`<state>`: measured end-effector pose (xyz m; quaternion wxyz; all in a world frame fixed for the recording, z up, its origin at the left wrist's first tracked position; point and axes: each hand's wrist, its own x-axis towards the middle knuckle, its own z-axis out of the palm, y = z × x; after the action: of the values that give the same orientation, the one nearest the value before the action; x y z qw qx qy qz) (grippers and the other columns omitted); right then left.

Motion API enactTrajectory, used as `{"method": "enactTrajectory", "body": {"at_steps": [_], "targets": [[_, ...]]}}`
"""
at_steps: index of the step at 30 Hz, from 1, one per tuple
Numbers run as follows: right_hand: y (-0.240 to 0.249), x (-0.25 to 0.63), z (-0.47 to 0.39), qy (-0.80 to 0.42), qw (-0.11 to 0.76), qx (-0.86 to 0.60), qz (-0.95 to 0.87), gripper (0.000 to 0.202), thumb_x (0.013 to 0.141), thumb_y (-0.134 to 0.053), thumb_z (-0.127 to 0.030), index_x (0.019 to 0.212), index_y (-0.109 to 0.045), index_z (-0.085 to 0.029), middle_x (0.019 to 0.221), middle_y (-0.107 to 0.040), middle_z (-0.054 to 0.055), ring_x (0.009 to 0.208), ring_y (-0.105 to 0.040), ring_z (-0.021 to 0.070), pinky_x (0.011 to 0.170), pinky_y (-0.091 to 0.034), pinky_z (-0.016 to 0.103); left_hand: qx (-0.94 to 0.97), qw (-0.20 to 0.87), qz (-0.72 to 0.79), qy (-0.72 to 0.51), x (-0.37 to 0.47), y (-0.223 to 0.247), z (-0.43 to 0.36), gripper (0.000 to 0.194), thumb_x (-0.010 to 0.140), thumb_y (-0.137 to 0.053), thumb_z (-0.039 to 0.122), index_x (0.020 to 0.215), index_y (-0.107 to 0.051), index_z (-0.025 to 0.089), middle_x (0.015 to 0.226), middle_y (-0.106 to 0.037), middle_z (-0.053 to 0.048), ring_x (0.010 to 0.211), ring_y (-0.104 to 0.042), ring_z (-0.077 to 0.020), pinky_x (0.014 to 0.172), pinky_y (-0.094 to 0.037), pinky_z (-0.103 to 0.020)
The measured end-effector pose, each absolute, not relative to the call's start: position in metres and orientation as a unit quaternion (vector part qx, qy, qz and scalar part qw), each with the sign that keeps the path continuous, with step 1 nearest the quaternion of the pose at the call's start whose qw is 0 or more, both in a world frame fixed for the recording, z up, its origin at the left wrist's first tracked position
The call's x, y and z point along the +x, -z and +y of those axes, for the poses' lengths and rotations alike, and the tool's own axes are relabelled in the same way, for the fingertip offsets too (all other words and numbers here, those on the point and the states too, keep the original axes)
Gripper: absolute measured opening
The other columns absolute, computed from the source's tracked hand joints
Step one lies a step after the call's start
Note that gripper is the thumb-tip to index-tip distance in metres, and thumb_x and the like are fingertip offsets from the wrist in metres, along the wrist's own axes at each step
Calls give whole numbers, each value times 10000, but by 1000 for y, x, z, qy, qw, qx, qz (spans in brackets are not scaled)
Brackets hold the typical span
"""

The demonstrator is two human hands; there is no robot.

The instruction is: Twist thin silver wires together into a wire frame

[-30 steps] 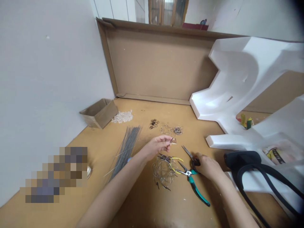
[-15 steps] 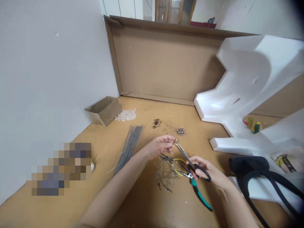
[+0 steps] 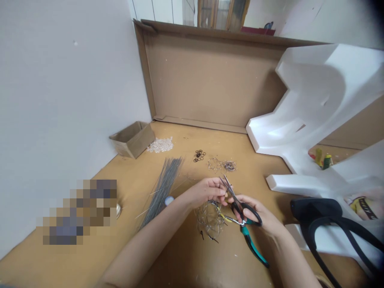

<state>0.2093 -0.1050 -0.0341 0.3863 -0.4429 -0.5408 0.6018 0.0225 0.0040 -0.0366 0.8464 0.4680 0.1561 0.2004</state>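
Note:
My right hand (image 3: 250, 208) grips black-handled scissors (image 3: 236, 199), with its fingers in the handle loops. The blades point up and to the left and stand slightly apart. My left hand (image 3: 210, 191) is closed in a pinch right beside the blades. A small dark strip (image 3: 227, 190) shows at its fingertips, partly hidden by the blades. Below the hands lies a tangle of thin wire loops (image 3: 208, 222) with dark bits on it. Pliers with green-and-black handles (image 3: 253, 249) rest on the table under the scissors, their upper part partly covered.
A bundle of grey wires (image 3: 163, 190) lies left of my arm. Farther back are black rings (image 3: 198, 155), a small wire pile (image 3: 229, 165), clear rings (image 3: 162, 145) and a cardboard box (image 3: 133, 140). White foam (image 3: 312, 104) and a black strap-like object (image 3: 316, 208) stand right.
The scissors have drawn back toward me, and their blades now reach past my left fingertips. My left hand has shifted slightly right and nearer, bringing the hands closer together.

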Motion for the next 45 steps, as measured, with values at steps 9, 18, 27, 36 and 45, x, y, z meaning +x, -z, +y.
{"method": "enactTrajectory", "body": {"at_steps": [9, 18, 27, 36, 45], "targets": [[27, 209, -111, -597, 393, -453, -532, 518, 715, -608, -565, 1033, -580, -157, 600, -487, -24, 534, -440, 109, 539, -385, 246, 502, 835, 136, -180, 19, 31, 3, 430, 689, -695, 197, 1100, -575, 159, 724, -543, 12, 618, -617, -105, 629, -471, -224], [54, 248, -111, -151, 141, -818, -537, 319, 695, -616, -385, 952, -527, -216, 695, -625, 28, 622, -595, 201, 572, -377, 274, 583, 747, 228, -226, 5, 24, 19, 264, 694, -696, 287, 891, -633, 121, 681, -591, -3, 588, -567, -86, 624, -457, -236], [49, 265, -96, -168, -66, -811, -557, 195, 630, -640, -405, 744, -642, -247, 755, -682, 38, 731, -634, 249, 526, -329, 260, 560, 764, 217, -233, 3, 20, 17, 245, 670, -707, 305, 799, -608, 122, 666, -605, -9, 580, -559, -92, 589, -462, -236], [15, 200, -85, -402, 404, -617, -543, 456, 773, -586, -418, 1175, -547, -208, 998, -664, 99, 637, -612, 162, 561, -479, 298, 599, 747, 194, -213, 4, 13, 8, 218, 729, -649, 318, 819, -598, 127, 684, -603, -11, 578, -542, -78, 575, -436, -215], [14, 162, -62, -542, 443, -542, -466, 293, 677, -714, -345, 893, -671, -153, 717, -665, 29, 496, -553, 81, 451, -407, 202, 589, 715, 225, -302, 6, 9, 4, 237, 704, -675, 310, 801, -564, 123, 689, -609, -12, 626, -574, -97, 622, -449, -234]]}}
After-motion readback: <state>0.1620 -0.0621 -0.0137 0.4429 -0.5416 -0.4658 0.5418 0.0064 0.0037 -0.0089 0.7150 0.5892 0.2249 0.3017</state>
